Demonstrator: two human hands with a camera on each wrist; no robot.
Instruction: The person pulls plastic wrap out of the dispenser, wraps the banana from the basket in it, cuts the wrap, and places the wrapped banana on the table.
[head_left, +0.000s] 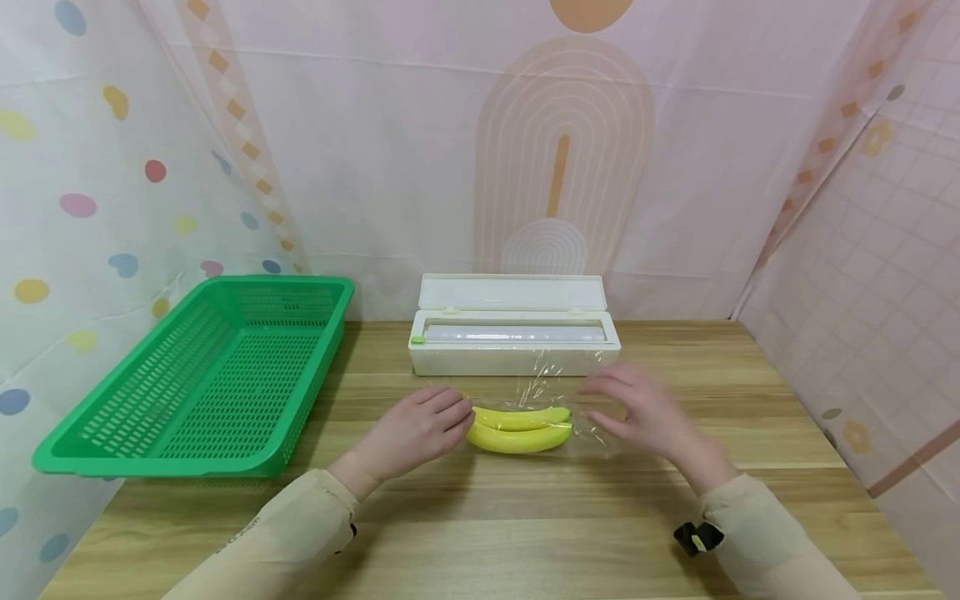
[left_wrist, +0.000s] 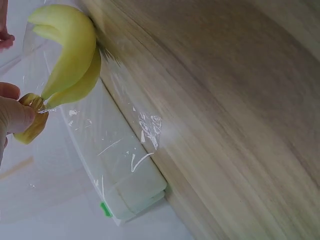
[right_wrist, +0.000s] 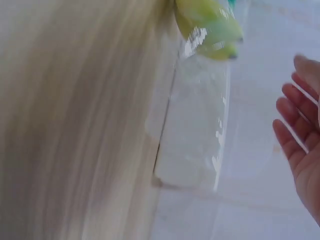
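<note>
1. Pale fabric backdrops printed with coloured dots, arches and a tile grid are seen enclosing a wooden table (head_left: 480, 533), its surface smooth and light-grained.
2. One left hand (head_left: 412, 433) is shown at the stem end of the bananas (head_left: 517, 429); in the left wrist view the brownish stem is pinched between curled fingertips (left_wrist: 12, 115).
3. One right hand (head_left: 645, 412) is held spread just off the bananas' far end, fingers (right_wrist: 295, 120) straight and slightly apart, the palm turned toward the fruit; it is blurred in the head view, and whether the film is touched by it cannot be told.
4. Two bananas are counted, yellow, curved and joined at the stem, lying on the table between the two hands and just in front of the dispenser box (head_left: 513, 346).
5. One sheet of clear plastic wrap (head_left: 551, 387) is seen drawn from the box over and around the bananas, thin, glossy and creased, with white glints along its folds.
6. One dispenser box is seen, long, rectangular and off-white, of hard plastic, its hinged lid standing open, a pale roll visible inside and a small green tab at its left end.
7. One green plastic basket (head_left: 202, 379) is set at the table's left edge, rectangular, shallow and perforated with slots, well apart from both hands.
8. Two beige sleeves are worn, with a black clip at the right cuff.
</note>
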